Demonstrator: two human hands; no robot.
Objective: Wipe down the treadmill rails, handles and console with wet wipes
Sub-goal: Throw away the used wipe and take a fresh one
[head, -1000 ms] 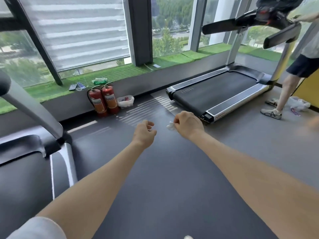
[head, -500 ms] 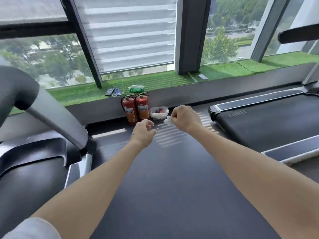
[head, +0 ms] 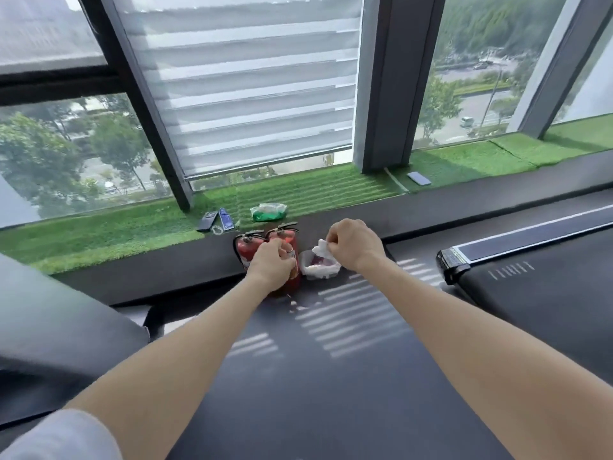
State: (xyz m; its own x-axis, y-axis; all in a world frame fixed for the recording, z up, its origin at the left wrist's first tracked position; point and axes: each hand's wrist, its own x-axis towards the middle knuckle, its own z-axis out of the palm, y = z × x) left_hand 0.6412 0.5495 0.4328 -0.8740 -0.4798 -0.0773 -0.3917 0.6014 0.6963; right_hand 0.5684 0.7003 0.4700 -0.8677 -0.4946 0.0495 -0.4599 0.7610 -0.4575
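Right hand (head: 356, 245) — grip clenched on a crumpled white wet wipe (head: 321, 248), pinched between thumb and curled fingers; the wipe protrudes to the left of the knuckles. Directly below this grip sits a small white-lined bin (head: 319, 267) with reddish contents, on the floor against the dark sill wall.

Left hand (head: 271, 265) — fingers curled, nothing visibly held; a ring shows on one finger. It overlaps the two red fire extinguishers (head: 247, 249) in view; contact cannot be told.

Beyond both grips, on the green turf ledge (head: 116, 227): a green wipes packet (head: 268, 211), a dark phone (head: 207, 220) and a blue card (head: 226, 219). A second phone (head: 419, 178) lies further right.

Right of the right grip: rear end of a treadmill (head: 530, 260), side rail (head: 537, 232) pale-striped. Left of the left grip, a blurred grey treadmill part (head: 59, 330).
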